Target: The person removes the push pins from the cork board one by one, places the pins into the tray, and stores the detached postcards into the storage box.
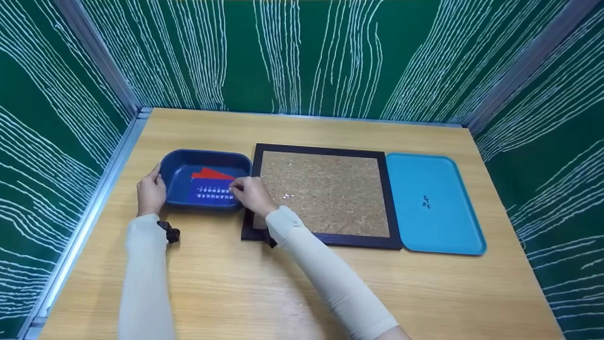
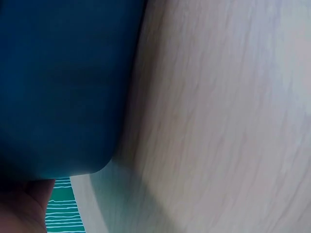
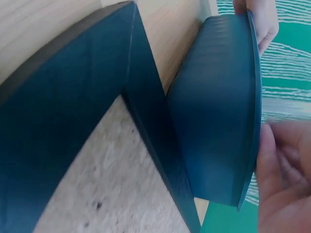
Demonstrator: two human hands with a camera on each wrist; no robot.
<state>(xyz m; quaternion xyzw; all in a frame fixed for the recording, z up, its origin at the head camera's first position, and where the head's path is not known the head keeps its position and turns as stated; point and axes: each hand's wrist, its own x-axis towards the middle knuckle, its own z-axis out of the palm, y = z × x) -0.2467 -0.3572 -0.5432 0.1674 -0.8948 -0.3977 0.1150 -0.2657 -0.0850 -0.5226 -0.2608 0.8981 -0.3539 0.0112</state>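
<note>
A deep blue basin (image 1: pixel 207 154) stands at the left of the table. My left hand (image 1: pixel 151 192) grips its left rim; the right wrist view shows that hand (image 3: pixel 260 22) at the basin's far end. Inside lie a blue card (image 1: pixel 207 184) with white writing and, behind it, red cards (image 1: pixel 213 174). Over the basin's right rim reaches my right hand (image 1: pixel 255 193), thumb and fingers pinching at the blue card's right edge. In the right wrist view the basin's rim and wall hide those fingertips. Only the basin's outer wall (image 2: pixel 63 87) fills the left wrist view.
A dark-framed cork board (image 1: pixel 325 193) lies right of the basin, with small shiny bits (image 1: pixel 289 195) on it. Beyond it, a light blue tray (image 1: pixel 443 174) holds several small metallic pieces (image 1: pixel 426 202). Green walls (image 1: pixel 415 61) with white lines enclose the table.
</note>
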